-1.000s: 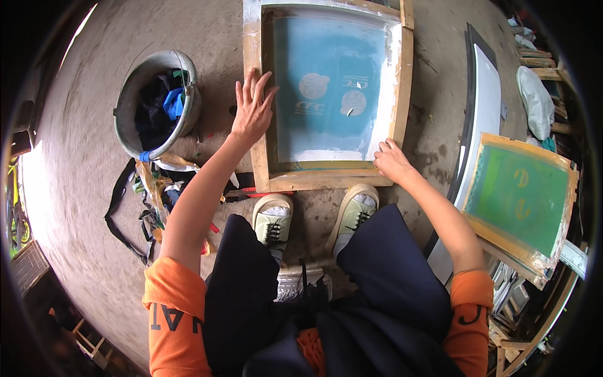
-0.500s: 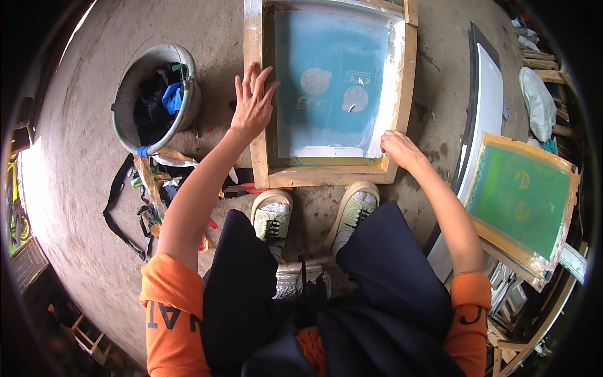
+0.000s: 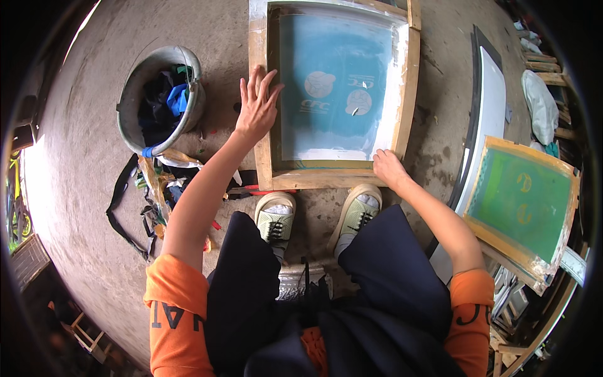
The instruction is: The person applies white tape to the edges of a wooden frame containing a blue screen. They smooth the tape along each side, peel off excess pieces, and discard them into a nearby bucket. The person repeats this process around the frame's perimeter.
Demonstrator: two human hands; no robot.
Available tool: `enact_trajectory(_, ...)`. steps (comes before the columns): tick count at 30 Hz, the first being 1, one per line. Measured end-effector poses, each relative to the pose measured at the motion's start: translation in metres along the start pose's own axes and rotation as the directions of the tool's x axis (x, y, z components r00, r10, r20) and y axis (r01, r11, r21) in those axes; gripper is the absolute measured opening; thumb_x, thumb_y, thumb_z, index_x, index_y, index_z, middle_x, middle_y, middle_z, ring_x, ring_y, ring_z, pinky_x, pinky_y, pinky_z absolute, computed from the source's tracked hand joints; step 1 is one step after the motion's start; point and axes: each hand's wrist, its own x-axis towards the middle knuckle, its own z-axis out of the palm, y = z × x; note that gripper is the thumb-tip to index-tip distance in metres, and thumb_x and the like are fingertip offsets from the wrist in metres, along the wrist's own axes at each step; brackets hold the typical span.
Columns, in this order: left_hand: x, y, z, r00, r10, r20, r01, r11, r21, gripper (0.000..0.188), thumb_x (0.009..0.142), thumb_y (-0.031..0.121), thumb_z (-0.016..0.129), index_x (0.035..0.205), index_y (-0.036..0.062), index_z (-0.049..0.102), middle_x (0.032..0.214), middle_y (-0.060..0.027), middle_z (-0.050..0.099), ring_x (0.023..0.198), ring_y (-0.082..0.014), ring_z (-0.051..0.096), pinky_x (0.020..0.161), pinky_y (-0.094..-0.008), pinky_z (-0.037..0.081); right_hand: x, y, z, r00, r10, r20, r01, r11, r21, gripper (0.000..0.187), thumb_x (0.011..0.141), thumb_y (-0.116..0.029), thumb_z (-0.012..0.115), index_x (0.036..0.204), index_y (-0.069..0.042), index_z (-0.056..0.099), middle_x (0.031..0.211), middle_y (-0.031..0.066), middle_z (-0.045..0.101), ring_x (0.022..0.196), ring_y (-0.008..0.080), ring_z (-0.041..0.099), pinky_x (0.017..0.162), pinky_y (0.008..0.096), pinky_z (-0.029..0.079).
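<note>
The left hand (image 3: 254, 107) was laid flat, fingers spread, on the wooden screen-printing frame (image 3: 408, 94) at upper centre; the right hand (image 3: 389, 168) gripped its lower-right corner. Teal mesh (image 3: 336, 63) appeared coated; frame not yet lifted.

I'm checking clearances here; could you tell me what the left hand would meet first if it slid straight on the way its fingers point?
Likely nothing new: the left hand lies flat on the wooden screen frame, fingers pointing along its left rail.

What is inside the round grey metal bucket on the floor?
The round grey metal bucket holds crumpled dark and blue rags, heaped to the rim. Anything beneath them, and the bucket's bottom, is hidden.
</note>
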Motion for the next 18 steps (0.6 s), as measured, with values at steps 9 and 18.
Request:
enact_trajectory(9,-0.001,-0.001,0.000,1.000,0.011,-0.015,-0.012,1.000,-0.011,0.061,0.072,0.000,0.055,0.129,0.0118,0.040,0.142,-0.0125,0.019,0.138,-0.0407,0.004,0.107,-0.0651,0.017,0.009,-0.003,0.010,0.950,0.241,-0.201,-0.236,0.971,0.049,0.019,0.078,-0.016,0.052,0.092,-0.008,0.062,0.090,0.0044,0.053,0.091,0.0191,0.048,0.079,0.0295,0.037)
enact_trajectory(18,0.000,0.000,-0.003,1.000,0.016,-0.001,-0.016,1.000,-0.008,0.060,0.071,0.000,0.054,0.129,0.0098,0.041,0.142,-0.0138,0.019,0.138,-0.0420,0.004,0.106,-0.0654,0.017,-0.005,-0.008,-0.002,0.991,0.119,0.059,-0.121,0.992,0.023,0.022,0.080,-0.018,0.056,0.095,-0.013,0.071,0.098,0.0014,0.058,0.106,0.0207,0.045,0.086,0.0331,0.037)
